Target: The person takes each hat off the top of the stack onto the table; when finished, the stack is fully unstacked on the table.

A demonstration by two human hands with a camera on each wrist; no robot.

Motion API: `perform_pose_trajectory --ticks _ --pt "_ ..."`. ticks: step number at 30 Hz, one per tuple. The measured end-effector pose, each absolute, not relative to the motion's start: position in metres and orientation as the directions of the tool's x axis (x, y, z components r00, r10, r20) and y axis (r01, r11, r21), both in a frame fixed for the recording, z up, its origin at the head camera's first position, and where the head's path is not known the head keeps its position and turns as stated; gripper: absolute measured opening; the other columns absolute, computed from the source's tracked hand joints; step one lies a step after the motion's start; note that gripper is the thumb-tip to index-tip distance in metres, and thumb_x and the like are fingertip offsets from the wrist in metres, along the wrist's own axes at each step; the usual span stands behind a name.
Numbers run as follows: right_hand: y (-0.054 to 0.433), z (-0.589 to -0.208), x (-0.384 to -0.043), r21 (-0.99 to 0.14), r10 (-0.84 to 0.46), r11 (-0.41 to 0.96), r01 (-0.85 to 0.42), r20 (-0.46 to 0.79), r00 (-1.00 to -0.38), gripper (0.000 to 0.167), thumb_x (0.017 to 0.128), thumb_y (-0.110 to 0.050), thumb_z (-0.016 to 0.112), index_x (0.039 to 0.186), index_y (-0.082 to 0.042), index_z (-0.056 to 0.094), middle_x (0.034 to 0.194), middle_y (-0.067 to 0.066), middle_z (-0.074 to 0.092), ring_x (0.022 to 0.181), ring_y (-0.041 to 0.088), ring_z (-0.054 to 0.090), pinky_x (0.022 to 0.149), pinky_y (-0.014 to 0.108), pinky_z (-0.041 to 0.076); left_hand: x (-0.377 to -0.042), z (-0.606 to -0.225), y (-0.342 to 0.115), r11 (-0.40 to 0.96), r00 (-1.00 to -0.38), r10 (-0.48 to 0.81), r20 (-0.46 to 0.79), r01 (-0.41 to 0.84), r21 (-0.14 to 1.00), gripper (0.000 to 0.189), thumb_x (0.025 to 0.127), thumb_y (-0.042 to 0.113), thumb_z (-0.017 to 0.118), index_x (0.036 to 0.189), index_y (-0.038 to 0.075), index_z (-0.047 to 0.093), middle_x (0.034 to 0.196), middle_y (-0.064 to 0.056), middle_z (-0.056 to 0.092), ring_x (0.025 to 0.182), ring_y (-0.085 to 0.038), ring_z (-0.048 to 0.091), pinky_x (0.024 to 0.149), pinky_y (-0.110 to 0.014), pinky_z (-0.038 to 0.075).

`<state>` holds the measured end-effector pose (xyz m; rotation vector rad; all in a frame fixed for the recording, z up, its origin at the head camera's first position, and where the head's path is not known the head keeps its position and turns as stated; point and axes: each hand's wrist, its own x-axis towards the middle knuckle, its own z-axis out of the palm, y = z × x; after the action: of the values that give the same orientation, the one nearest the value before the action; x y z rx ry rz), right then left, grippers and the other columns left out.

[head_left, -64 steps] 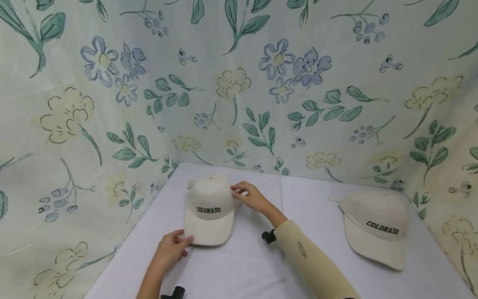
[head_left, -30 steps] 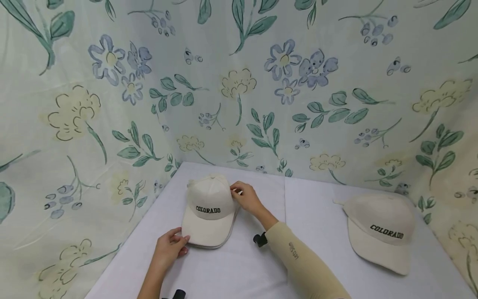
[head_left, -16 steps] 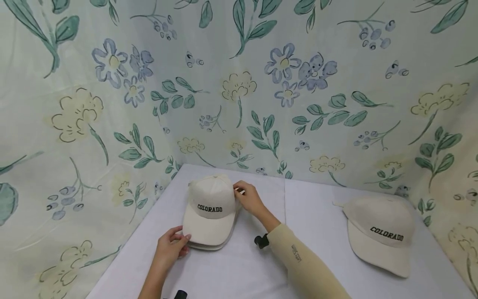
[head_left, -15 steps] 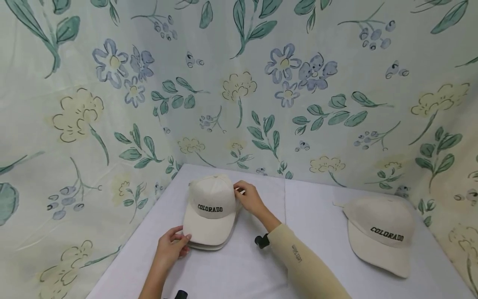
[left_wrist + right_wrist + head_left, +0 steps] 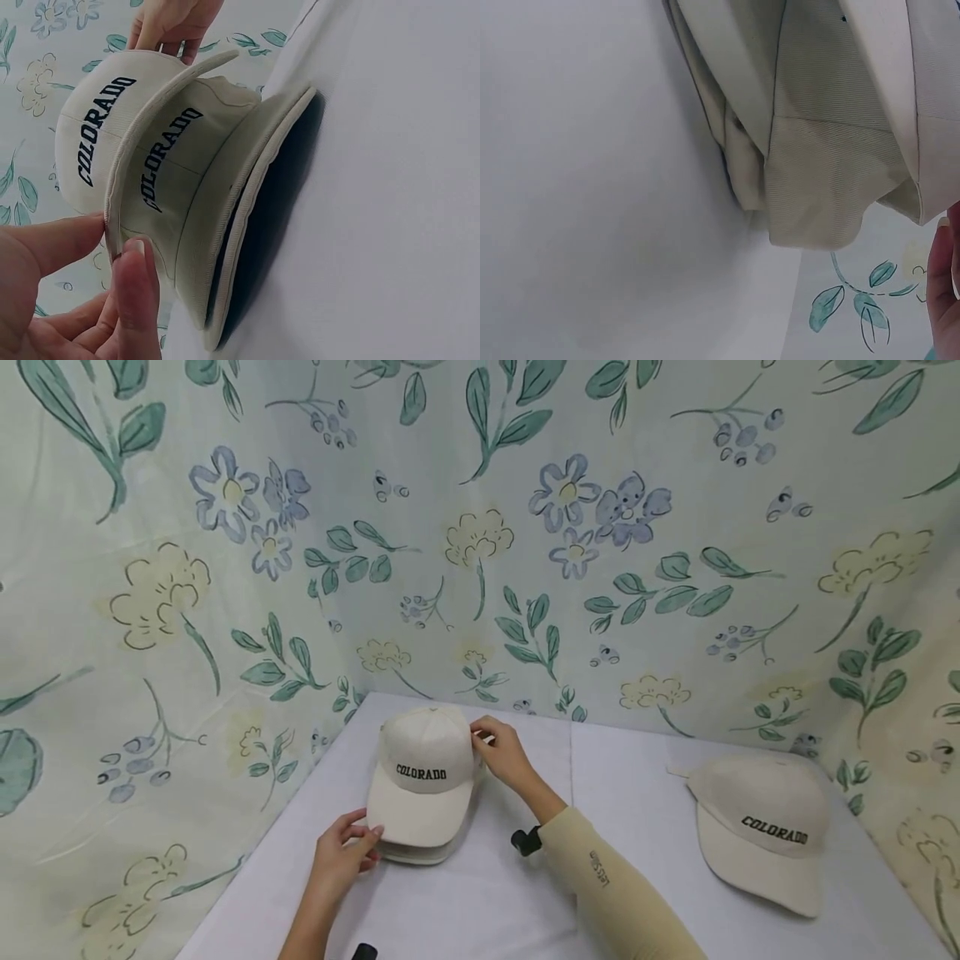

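A cream baseball cap [image 5: 427, 739] with dark "COLORADO" lettering sits uppermost in a stack at the left of the table. My left hand [image 5: 337, 856] pinches its brim at the near left corner between thumb and fingers. On the other side my right hand [image 5: 504, 753] pinches the cap's right edge; in the right wrist view only part of that hand's fingers [image 5: 941, 274] shows. Beneath, a second matching cap [image 5: 169, 169] has its lettering exposed, and another brim [image 5: 225, 307] lies just under its brim. A gap separates the top brim from those below.
Another cream "COLORADO" cap [image 5: 757, 810] rests alone at the right of the white-covered table [image 5: 622, 793]. A floral curtain [image 5: 480, 568] hangs along the back and sides. A dark wrist camera [image 5: 527, 841] sits by the right sleeve.
The top cap has risen a little off the stack, so more of the brims below shows at the front. Both hands keep their grip; the cap at the right stays put.
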<state>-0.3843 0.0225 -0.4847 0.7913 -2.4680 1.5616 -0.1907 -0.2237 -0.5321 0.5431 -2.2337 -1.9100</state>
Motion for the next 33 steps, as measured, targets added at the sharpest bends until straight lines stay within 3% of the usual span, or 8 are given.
perform_pose_trajectory --ticks 12,33 --pt "0.029 -0.473 -0.382 -0.799 -0.332 0.293 -0.525 0.43 -0.84 0.016 0.1 -0.006 0.064 0.111 -0.009 0.074 0.111 0.001 0.07 0.1 0.018 0.064 0.082 0.034 0.054 -0.192 -0.526 -0.214 0.088 -0.917 -0.386 -0.103 -0.148 0.985 0.056 0.096 0.018 0.073 0.145 0.007 0.048 0.102 -0.01 0.063 0.078 -0.022 0.069 0.067 -0.03 0.059" --pt "0.06 -0.458 -0.379 -0.765 -0.282 0.287 -0.577 0.508 -0.814 0.014 0.099 -0.006 0.066 0.108 -0.009 0.076 0.111 0.0 0.071 0.097 0.018 0.064 0.078 0.033 0.055 -0.198 -0.511 -0.195 0.032 -0.95 -0.303 -0.076 -0.09 0.995 0.062 0.094 0.015 0.076 0.146 0.006 0.043 0.096 -0.007 0.064 0.073 -0.018 0.067 0.064 -0.03 0.057"
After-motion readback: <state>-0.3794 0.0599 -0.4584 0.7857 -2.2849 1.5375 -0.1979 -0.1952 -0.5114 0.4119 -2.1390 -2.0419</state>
